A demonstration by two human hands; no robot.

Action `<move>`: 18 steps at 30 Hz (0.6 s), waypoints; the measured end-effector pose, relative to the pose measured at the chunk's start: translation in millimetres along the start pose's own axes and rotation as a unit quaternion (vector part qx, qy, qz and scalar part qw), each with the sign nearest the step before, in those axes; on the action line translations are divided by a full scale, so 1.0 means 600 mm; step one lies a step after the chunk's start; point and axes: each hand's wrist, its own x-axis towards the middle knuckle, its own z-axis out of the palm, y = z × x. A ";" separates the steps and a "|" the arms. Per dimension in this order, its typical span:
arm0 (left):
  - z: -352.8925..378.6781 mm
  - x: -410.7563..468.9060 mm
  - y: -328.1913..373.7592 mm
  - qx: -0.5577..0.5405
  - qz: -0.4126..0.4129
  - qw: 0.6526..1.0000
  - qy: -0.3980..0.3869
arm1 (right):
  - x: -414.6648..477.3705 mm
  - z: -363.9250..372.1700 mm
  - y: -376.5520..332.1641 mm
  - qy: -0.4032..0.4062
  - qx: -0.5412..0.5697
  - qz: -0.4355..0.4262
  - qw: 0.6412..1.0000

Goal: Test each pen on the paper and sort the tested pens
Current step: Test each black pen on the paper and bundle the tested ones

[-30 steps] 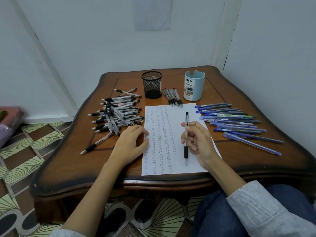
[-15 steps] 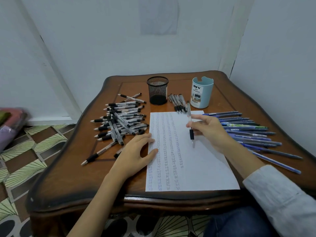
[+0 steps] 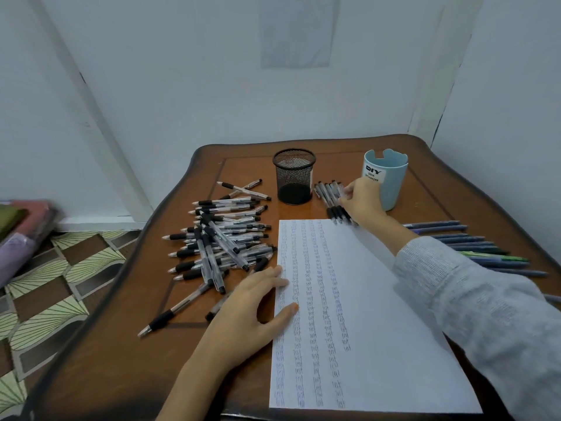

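Note:
A white sheet of paper point(image 3: 364, 299) with columns of scribble marks lies on the wooden table point(image 3: 121, 360). My left hand point(image 3: 249, 311) rests flat on the sheet's left edge, fingers relaxed. My right hand point(image 3: 362, 199) reaches to the far side, fingertips pinching a clear black-grip pen at the right of a short row of black pens point(image 3: 329, 196), between the two cups. The hand hides most of that pen. An untidy pile of black pens point(image 3: 221, 244) lies left of the paper. Blue pens point(image 3: 473, 247) lie in a row to the right, partly behind my sleeve.
A black mesh cup point(image 3: 294, 174) stands empty at the back centre. A light blue cup point(image 3: 391, 177) labelled DIY stands right of it, touching my right hand. Walls close in behind and to the right. Patterned floor and folded cloth point(image 3: 21, 226) lie to the left.
My right hand carried the black pen from above the paper to the short row by the blue cup. The left hand stayed on the paper's edge.

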 end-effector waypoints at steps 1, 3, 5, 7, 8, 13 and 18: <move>0.000 0.000 0.000 0.000 0.001 1.000 0.000 | 0.005 0.004 0.001 -0.006 -0.017 -0.007 1.000; 0.000 0.000 0.001 0.001 0.002 1.000 0.001 | 0.009 0.010 -0.002 -0.003 -0.043 -0.027 0.999; 0.000 -0.001 0.002 0.002 0.002 1.000 0.003 | 0.005 0.010 -0.012 0.015 -0.048 -0.056 0.997; 0.000 -0.001 0.003 0.002 0.002 1.000 0.005 | -0.004 0.011 -0.027 0.022 -0.014 -0.111 0.994; 0.000 -0.001 0.004 0.003 0.003 1.000 0.004 | -0.010 0.013 -0.035 0.012 0.003 -0.144 0.989; -0.002 -0.001 0.007 -0.002 0.000 1.000 0.001 | -0.025 0.051 -0.081 -0.124 0.035 -0.257 0.958; -0.002 0.001 0.007 -0.005 -0.001 1.000 0.002 | -0.015 0.104 -0.120 -0.210 -0.025 -0.310 0.927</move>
